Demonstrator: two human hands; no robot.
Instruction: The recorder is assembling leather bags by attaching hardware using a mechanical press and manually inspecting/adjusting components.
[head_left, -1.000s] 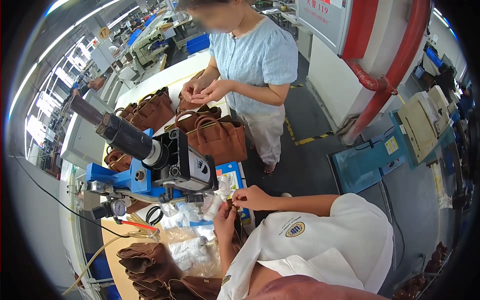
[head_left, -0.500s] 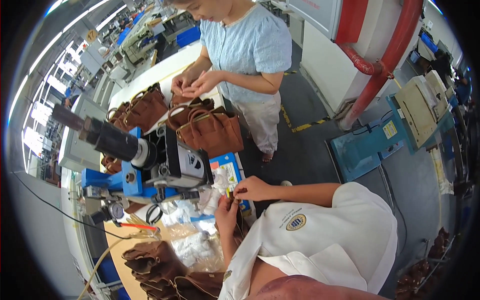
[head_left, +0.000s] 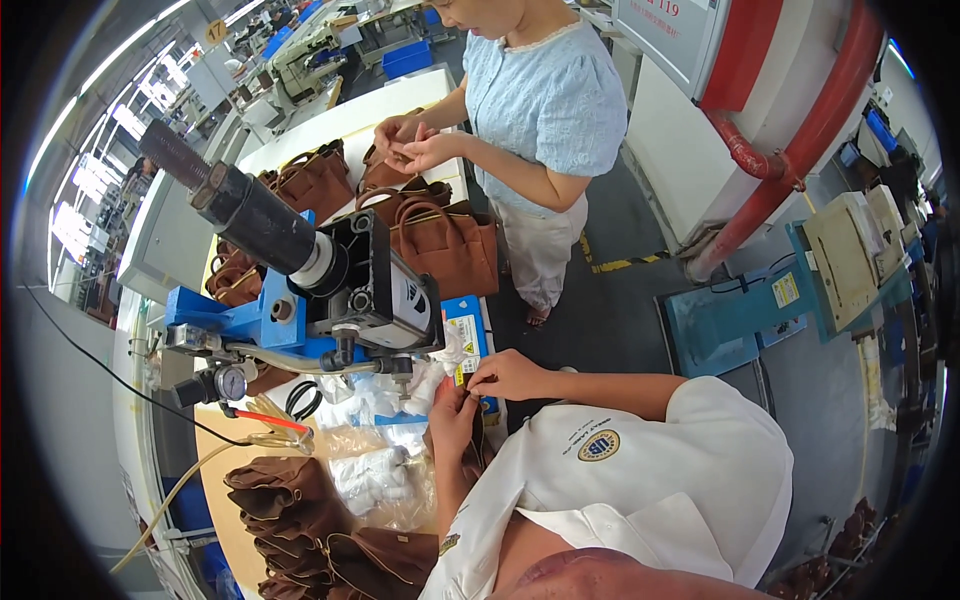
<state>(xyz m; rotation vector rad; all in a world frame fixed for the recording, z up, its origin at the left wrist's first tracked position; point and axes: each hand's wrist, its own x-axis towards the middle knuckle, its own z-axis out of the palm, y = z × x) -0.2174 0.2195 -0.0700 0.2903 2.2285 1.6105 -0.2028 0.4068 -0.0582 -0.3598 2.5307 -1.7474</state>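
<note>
My left hand (head_left: 453, 414) and my right hand (head_left: 503, 376) meet in front of the blue press, fingers pinched close together. Between the fingertips is a narrow dark brown piece (head_left: 466, 388), largely hidden by them. It seems to belong to the brown leather item (head_left: 478, 452) that hangs below, between my forearms; I cannot make out its full shape. The press head (head_left: 402, 372), with a small metal tip, stands just left of my hands. Crumpled white wrapping (head_left: 375, 478) and clear plastic lie beside my left forearm.
A stack of dark brown leather pieces (head_left: 290, 500) is on the near table. Finished brown handbags (head_left: 445, 245) stand on the far white table, where a co-worker in a light blue top (head_left: 545, 90) holds both hands together. A pressure gauge (head_left: 230, 381) and hoses sit at left.
The view has shifted slightly, so the press and bags sit a little differently in the picture. My hands stay together at the dark brown piece.
</note>
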